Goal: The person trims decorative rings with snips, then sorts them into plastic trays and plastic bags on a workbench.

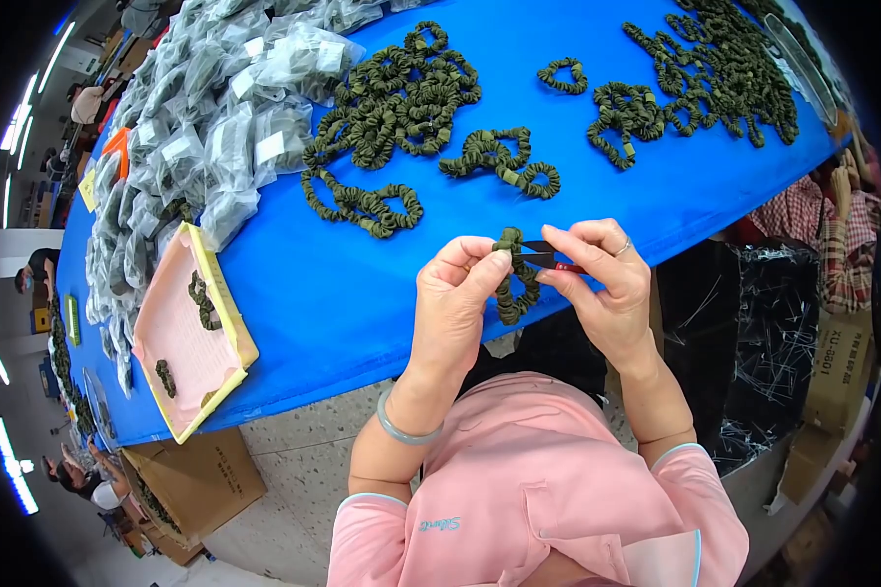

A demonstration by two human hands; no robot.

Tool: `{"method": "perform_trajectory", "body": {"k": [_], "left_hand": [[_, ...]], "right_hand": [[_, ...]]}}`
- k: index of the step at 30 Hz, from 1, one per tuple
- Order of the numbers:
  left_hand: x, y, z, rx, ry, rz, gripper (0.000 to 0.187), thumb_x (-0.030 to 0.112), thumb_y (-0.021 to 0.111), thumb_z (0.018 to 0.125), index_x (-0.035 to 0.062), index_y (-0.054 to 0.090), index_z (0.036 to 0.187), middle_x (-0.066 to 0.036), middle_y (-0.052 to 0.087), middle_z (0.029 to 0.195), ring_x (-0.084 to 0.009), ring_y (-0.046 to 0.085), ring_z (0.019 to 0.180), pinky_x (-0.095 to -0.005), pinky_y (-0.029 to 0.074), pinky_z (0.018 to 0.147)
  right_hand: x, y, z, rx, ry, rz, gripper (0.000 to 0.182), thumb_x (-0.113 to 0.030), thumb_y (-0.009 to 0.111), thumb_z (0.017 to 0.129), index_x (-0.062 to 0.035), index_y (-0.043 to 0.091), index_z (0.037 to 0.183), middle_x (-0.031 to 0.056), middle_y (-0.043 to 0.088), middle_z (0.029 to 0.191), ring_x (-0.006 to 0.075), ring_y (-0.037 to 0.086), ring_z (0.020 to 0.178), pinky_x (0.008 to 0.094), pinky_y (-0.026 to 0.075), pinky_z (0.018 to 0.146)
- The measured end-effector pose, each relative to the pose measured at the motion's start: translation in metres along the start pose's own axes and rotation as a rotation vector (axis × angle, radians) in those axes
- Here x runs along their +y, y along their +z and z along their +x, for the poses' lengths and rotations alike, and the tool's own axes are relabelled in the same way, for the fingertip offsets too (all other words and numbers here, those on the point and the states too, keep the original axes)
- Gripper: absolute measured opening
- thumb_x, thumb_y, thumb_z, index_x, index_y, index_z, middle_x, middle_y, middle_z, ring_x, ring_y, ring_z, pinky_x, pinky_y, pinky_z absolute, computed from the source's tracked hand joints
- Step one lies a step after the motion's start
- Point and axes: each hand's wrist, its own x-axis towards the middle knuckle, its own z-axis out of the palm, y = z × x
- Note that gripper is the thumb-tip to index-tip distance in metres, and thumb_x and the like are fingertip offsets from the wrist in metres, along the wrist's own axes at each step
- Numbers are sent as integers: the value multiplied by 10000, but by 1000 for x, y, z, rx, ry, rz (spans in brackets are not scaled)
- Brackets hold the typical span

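Between thumb and fingers, my left hand [462, 303] pinches a dark green scrunchie [515, 298] just off the table's near edge. My right hand [605, 279] grips small thread snips [548, 258] with dark blades and a bit of red at the handle. The blades point left and meet the upper part of the scrunchie; whether they are closed on a thread is too small to tell. On the blue table [362, 303] beyond my hands lies a small group of scrunchies [499, 161], with a larger pile [401, 98] behind it to the left.
Many filled clear bags [225, 127] are heaped at the left. A pink-lined, yellow-edged tray [191, 338] holds a few scrunchies. More scrunchies [724, 73] spread at the far right. Cardboard boxes [206, 479] stand below the table, and a person's checked sleeve [842, 259] shows at right.
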Motion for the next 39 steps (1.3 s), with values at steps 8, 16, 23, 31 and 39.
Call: {"method": "perform_trajectory", "body": {"k": [8, 16, 23, 31, 39], "left_hand": [[-4, 2, -2, 1, 26, 30, 98, 60, 630, 855, 28, 617, 946, -35, 627, 807, -56, 523, 691, -153, 416, 630], [3, 4, -2, -25, -147, -100, 87, 98, 544, 876, 22, 587, 875, -71, 590, 774, -106, 513, 676, -205, 419, 653], [0, 4, -2, -25, -149, -32, 106, 122, 536, 872, 33, 577, 833, -70, 584, 761, -116, 505, 660, -217, 413, 642], [1, 4, -1, -37, -165, -41, 115, 123, 532, 874, 32, 579, 822, -71, 585, 762, -115, 507, 659, -219, 412, 643], [-2, 2, -2, -75, -166, -81, 78, 92, 563, 866, 25, 604, 861, -63, 600, 769, -98, 506, 673, -193, 405, 629]], "right_hand": [[2, 2, 1, 19, -14, -10, 363, 32, 747, 677, -73, 711, 1022, 34, 570, 907, 94, 457, 629, 201, 387, 532], [5, 0, 0, 58, -36, -39, 374, 42, 751, 656, -89, 719, 1005, 25, 581, 880, 90, 451, 611, 203, 383, 515], [3, -3, 3, 51, -120, -168, 380, 32, 757, 639, -107, 724, 992, 12, 590, 857, 97, 453, 604, 209, 389, 516], [4, -7, 5, 45, -160, -213, 378, 10, 765, 628, -119, 726, 981, 6, 597, 846, 110, 472, 611, 224, 409, 538], [5, -8, 5, 31, -185, -213, 375, 7, 764, 635, -116, 724, 987, 9, 596, 854, 112, 486, 629, 223, 414, 552]]}}
